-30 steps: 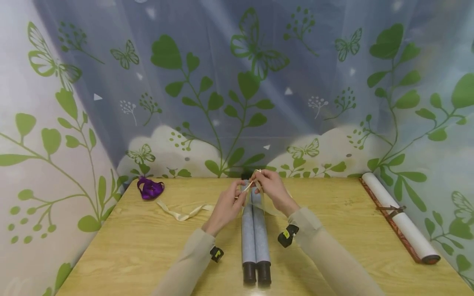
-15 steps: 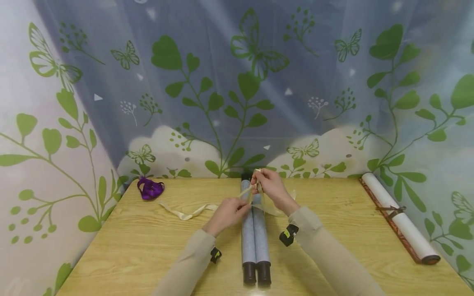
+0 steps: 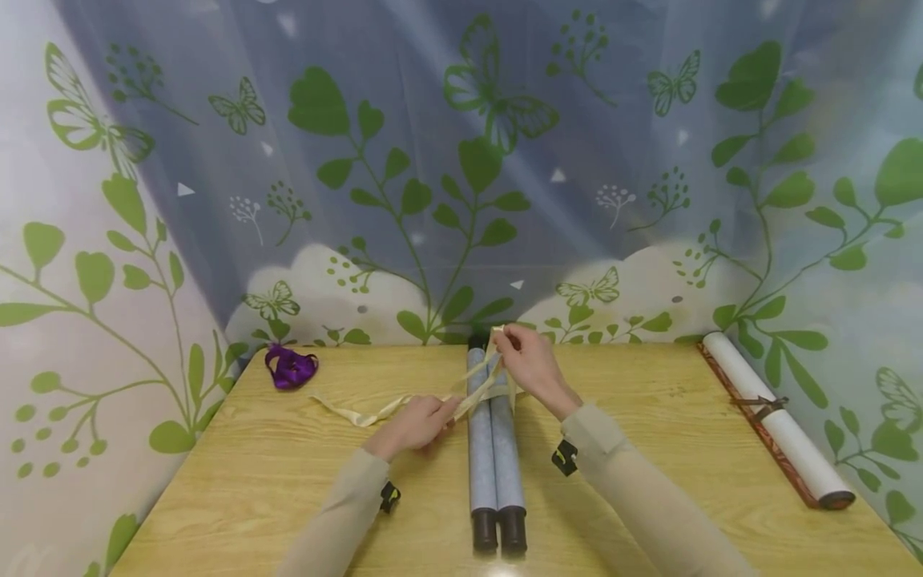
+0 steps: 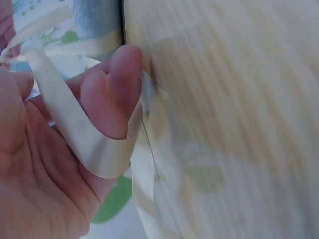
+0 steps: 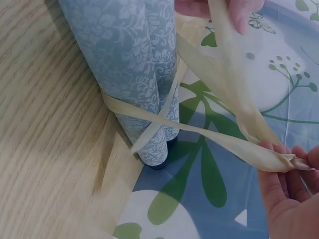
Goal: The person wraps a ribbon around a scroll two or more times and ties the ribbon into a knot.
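Two rolled scrolls (image 3: pixel 496 465) with pale blue floral backing and dark end knobs lie side by side on the table. A cream ribbon (image 3: pixel 476 393) passes round them near their far ends and crosses itself. My right hand (image 3: pixel 534 365) pinches the ribbon above the scrolls; in the right wrist view a twisted loop of ribbon (image 5: pixel 264 157) sits at its fingertips. Left of the scrolls, my left hand (image 3: pixel 414 425) holds another stretch of the ribbon. The left wrist view shows the ribbon (image 4: pixel 65 104) looping round its curled fingers (image 4: pixel 127 74). The loose tail trails left on the table.
A bundled purple ribbon (image 3: pixel 292 367) lies at the table's back left. On the right rests a white rolled scroll (image 3: pixel 775 421) tied with a brown cord. A printed curtain (image 3: pixel 461 200) stands directly behind the wooden table (image 3: pixel 274 497).
My left hand has moved down and left from the right hand, drawing a stretch of ribbon with it. My right hand stays above the scrolls, pinching the ribbon.
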A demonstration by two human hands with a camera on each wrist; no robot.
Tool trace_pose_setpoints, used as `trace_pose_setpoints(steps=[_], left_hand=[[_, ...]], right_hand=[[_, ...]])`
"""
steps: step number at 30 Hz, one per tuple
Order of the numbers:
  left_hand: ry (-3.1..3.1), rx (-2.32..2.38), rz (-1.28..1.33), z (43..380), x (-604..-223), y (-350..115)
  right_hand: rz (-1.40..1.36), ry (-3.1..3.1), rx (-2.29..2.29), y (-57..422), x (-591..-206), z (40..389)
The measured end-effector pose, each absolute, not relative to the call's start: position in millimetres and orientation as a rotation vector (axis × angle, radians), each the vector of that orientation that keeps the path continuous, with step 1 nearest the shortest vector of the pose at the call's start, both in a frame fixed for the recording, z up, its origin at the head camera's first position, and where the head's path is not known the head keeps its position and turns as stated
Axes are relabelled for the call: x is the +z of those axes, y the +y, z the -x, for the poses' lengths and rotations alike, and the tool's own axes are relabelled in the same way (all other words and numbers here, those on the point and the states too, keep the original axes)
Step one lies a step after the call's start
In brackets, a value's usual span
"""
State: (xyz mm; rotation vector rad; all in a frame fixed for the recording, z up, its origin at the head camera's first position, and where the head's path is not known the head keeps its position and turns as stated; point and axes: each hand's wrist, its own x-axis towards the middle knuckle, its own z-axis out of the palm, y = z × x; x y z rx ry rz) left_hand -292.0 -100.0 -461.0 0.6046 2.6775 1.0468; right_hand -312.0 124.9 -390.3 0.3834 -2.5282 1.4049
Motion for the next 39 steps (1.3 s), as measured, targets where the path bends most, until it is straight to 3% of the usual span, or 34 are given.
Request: trace_pose_setpoints(steps=[7, 18, 39], left_hand=[[2.708, 0.986, -0.494, 292, -462, -124], [2.693, 0.874, -0.573, 291, -462, -144], [2.942, 0.533, -0.346, 292, -447, -172]], right_hand=[[-0.333, -2.511, 1.405, 124, -391, 312], [-0.212, -2.446, 1.458, 125, -395, 309], [-0.154, -2.120, 1.972, 120, -395, 306]])
